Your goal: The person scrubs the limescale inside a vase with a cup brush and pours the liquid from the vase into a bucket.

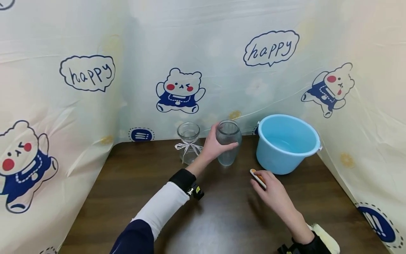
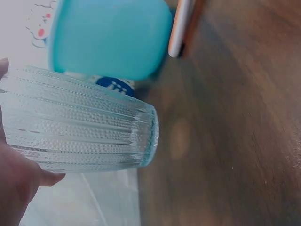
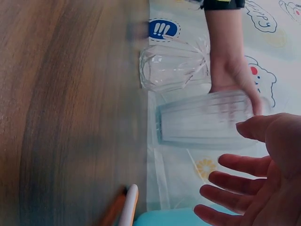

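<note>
Light-blue bucket (image 1: 279,158), ribbon-tied glass vase (image 1: 188,144), dark wooden table (image 1: 139,176), pale bear-printed cloth (image 1: 222,84) behind

Near the back of the table (image 1: 222,218), a jar (image 1: 189,158) stands at the left, a ribbon (image 1: 187,144) around its neck. Just right of it is a vase (image 1: 229,156), between the thumb and fingers of my left hand (image 1: 214,145). A bucket (image 1: 282,160) stands farther right. Before its left side, by my right hand (image 1: 274,194), lies a stick (image 1: 258,179). A cloth (image 1: 222,70) hangs behind.
</note>
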`<state>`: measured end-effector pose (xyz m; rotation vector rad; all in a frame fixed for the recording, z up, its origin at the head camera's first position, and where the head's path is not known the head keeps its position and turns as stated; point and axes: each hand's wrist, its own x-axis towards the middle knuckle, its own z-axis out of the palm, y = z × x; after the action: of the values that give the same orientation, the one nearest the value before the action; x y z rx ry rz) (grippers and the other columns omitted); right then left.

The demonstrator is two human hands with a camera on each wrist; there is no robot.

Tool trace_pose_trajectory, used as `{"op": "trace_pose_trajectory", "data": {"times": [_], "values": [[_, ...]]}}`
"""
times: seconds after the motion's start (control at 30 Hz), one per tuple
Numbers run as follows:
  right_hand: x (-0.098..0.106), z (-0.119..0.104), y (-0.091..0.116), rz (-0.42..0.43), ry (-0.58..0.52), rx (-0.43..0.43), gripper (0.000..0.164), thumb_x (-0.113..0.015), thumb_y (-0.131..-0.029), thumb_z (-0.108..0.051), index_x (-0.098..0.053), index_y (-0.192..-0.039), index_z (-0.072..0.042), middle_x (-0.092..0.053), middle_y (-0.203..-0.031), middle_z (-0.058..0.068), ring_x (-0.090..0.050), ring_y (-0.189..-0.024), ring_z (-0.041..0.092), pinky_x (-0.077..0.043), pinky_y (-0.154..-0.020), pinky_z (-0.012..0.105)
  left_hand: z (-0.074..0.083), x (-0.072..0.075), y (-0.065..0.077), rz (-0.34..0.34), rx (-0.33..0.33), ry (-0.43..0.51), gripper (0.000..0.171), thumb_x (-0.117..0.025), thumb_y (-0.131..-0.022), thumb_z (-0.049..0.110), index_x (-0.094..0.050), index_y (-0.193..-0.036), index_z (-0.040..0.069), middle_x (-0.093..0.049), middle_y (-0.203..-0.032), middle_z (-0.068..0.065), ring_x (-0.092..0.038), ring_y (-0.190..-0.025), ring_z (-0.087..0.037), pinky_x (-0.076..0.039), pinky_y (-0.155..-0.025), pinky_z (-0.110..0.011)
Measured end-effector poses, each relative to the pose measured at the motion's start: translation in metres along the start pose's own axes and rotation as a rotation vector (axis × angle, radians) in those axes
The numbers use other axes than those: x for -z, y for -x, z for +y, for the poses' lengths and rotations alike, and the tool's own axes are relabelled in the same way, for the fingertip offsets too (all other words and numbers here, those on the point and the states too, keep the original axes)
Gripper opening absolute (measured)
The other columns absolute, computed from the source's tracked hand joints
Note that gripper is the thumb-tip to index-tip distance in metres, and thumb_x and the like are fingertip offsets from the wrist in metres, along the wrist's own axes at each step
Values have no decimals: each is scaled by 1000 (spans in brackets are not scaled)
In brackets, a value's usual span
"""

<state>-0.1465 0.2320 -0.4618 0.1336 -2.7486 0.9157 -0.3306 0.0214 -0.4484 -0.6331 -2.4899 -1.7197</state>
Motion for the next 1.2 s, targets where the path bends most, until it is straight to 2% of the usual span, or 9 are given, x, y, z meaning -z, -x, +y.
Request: {"op": "trace_pose_trajectory", "data": {"times": [0.3, 0.47, 0.7, 0.93, 1.2], "values": [[0, -6, 2, -9, 1, 8, 30, -71, -100, -23, -69, -122, -2, -68, -123, 14, -66, -104, 32, -54, -90, 53, 22, 30, 35, -38, -81, 50, 99, -93, -76, 33, -36, -156, 24, -53, -147, -4, -52, -133, -25, -44, -109, -56], [0, -10, 3, -14, 5, 8, 33, -69, -101, -26, -69, -125, -2, -67, -126, 13, -65, -109, 31, -53, -93, 54, 24, 47, 59, -65, -122, 43, 97, -94, -74, 28, -39, -153, 24, -56, -144, -1, -52, -134, -20, -41, -113, -52], [-3, -14, 5, -52, -9, 5, 33, -69, -102, -26, -69, -125, -3, -67, -130, 15, -65, -118, 32, -53, -97, 54, 20, 70, 97, -57, -122, 26, 98, -95, -73, 24, -40, -154, 24, -56, -144, -2, -53, -134, -22, -40, -113, -54], [-2, -15, 6, -87, 6, 5, 30, -68, -102, -26, -71, -122, -4, -68, -126, 14, -66, -115, 32, -54, -95, 54, 12, 72, 127, -57, -92, 83, 98, -94, -73, 19, -39, -154, 22, -56, -145, -4, -54, -134, -24, -43, -110, -56], [-4, -14, 4, -111, 9, -13, 31, -68, -102, -26, -71, -122, -3, -68, -125, 16, -66, -113, 33, -55, -95, 55, 7, 59, 139, -82, -143, 109, 97, -96, -71, 17, -43, -151, 19, -59, -143, -11, -56, -132, -31, -44, -110, -50]]}}
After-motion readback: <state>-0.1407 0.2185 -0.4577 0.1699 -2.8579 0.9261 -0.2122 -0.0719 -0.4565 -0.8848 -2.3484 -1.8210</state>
